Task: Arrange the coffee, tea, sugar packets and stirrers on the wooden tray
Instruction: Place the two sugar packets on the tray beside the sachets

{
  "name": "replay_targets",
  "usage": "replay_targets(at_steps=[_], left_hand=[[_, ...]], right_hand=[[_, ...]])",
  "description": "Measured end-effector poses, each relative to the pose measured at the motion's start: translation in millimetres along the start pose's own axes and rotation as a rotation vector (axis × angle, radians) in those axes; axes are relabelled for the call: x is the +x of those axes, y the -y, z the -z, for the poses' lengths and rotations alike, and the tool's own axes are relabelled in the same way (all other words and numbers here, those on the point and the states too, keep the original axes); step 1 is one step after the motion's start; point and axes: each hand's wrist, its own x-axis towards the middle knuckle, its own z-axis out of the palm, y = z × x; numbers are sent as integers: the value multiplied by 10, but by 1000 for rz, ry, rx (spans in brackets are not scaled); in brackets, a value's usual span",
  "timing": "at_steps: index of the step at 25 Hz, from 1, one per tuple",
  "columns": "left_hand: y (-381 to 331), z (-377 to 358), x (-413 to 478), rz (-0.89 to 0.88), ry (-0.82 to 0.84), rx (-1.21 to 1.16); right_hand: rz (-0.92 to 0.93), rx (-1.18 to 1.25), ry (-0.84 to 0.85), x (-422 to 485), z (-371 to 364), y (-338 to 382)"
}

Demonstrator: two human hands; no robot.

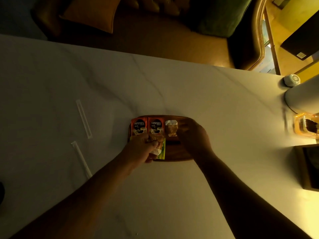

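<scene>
1. The white marble-look counter [155,87] carries a dark wooden tray [174,153]; behind the counter stands a green sofa [222,16].
2. Left hand [140,150] fingers pinch small packets [159,149] over the tray.
3. Right hand [194,138] fingers: cannot tell.
4. Two wrapped white stirrers [83,119] lie left of the tray.

Dim amber light — white marble table [172,83], perhaps a green sofa [215,16] beyond.

Dim, yellow-tinted view; warm light enters from the right, brightening the bench [224,104] there; forearms shadowed; edges bowed, softly blurred.

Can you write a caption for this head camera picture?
Two hands arrange coffee packets on a wooden tray; stirrers wait on the table.
</scene>
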Motion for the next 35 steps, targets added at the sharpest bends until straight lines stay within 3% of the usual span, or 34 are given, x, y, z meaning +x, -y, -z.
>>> replay_targets(at_steps=[4,9,12,17,20,25,29,33,35], left_hand=[[-82,-113,-50,-65,112,165],[-165,-207,-4,-102,47,138],[-160,-229,-7,-139,53,87],[-203,-256,21,-356,18,504],[-206,-250,15,-392,20,624],[70,-217,-87,-636,-201,1029],[306,-219,-146,-599,-202,1262],[347,-214,-107,-558,-151,1282],[369,-202,-102,-560,-154,1301]], right_hand=[[21,207,364,-305,2,-38],[-121,439,284,-449,55,-173],[-120,341,374,-506,27,-256],[-9,101,355,-508,0,-260],[42,61,344,-467,-9,-226],[-99,180,250,-359,9,-322],[-198,201,206,-272,-23,-370],[-250,328,217,-246,-73,-358],[-236,271,222,-262,-113,-367]])
